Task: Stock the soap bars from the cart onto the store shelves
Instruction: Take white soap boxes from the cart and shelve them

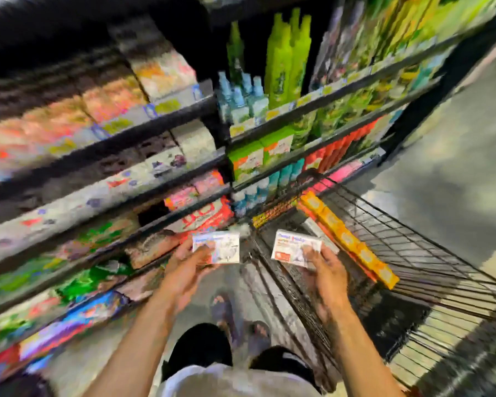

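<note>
Two white rectangular soap-bar boxes are in hand, one per hand, both at lower centre of the frame. Left hand point(185, 272): holds the white carton with blue lettering point(216, 247), thumb lying across its front face, remaining fingers behind it and hidden, so the hold is a pinch between thumb and fingers. This carton sits just in front of the lower black shelf edge point(155, 224), not resting on it.

Right hand point(328, 279): holds a second white carton with blue lettering and an orange-red corner patch point(294, 247); fingertips curl over its right end, thumb not clearly visible. This carton is above the left rim of the black wire shopping cart point(413, 247).

Inside the cart, along its far side: a long row of yellow-and-orange wrapped packs point(350, 239), running diagonally from centre toward lower right. Other cart contents too blurred to identify.

Shelving fills the left and upper frame, tilted by the wide lens and heavily motion-blurred. Left bays: rows of boxed goods in pink, orange, white and green; labels unreadable. Upper centre: tall lime-green bottles point(287, 61) with small pale-blue bottles point(241, 96) in front, and green-and-white cartons point(258, 156) one shelf below.

Bottom centre: dark trousers, sandalled feet point(226, 313) on grey floor point(441, 181), pale shirt hem at the frame edge.
</note>
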`<state>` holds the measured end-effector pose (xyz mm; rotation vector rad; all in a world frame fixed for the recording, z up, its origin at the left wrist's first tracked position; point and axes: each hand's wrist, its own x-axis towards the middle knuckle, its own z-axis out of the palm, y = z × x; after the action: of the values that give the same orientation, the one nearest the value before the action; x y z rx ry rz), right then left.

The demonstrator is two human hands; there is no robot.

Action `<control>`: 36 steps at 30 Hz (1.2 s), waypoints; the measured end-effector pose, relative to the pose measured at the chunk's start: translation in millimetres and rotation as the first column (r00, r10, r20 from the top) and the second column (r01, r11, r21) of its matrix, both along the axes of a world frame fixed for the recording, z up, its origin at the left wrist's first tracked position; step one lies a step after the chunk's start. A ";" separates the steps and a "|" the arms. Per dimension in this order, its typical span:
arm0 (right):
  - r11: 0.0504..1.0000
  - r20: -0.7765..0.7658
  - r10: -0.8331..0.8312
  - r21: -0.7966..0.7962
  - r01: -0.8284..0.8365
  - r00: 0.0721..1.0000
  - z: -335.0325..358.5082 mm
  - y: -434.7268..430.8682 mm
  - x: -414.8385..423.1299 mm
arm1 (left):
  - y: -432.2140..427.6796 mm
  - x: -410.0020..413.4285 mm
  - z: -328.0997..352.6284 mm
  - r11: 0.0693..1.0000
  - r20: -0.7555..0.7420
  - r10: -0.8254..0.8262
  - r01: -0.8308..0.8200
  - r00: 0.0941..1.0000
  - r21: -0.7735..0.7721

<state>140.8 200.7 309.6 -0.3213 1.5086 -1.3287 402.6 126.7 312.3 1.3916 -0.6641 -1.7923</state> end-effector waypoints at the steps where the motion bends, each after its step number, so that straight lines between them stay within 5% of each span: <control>1: 0.999 0.005 0.043 -0.010 -0.043 0.999 3.9 -2.8 13.9 | 10.1 20.1 5.3 0.999 -0.007 0.044 -0.044 0.999 -0.014; 15: 0.821 0.048 0.541 -0.245 -0.515 0.840 70.3 -16.8 331.1 | 147.7 341.9 67.7 0.782 -0.086 0.583 -0.587 0.808 -0.211; 30: 0.644 -0.106 0.693 -0.353 -0.678 0.713 153.7 -6.5 631.0 | 202.9 628.7 99.6 0.706 -0.137 0.615 -0.620 0.776 -0.343; 36: 0.508 -0.383 0.678 -0.372 -0.777 0.627 198.5 -26.2 702.3 | 193.8 668.9 101.8 0.706 -0.172 0.604 -0.623 0.778 -0.337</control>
<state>843.1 174.6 508.1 -1.3284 0.9109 -0.9544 1071.5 320.6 414.1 1.1156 -0.4108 -1.0835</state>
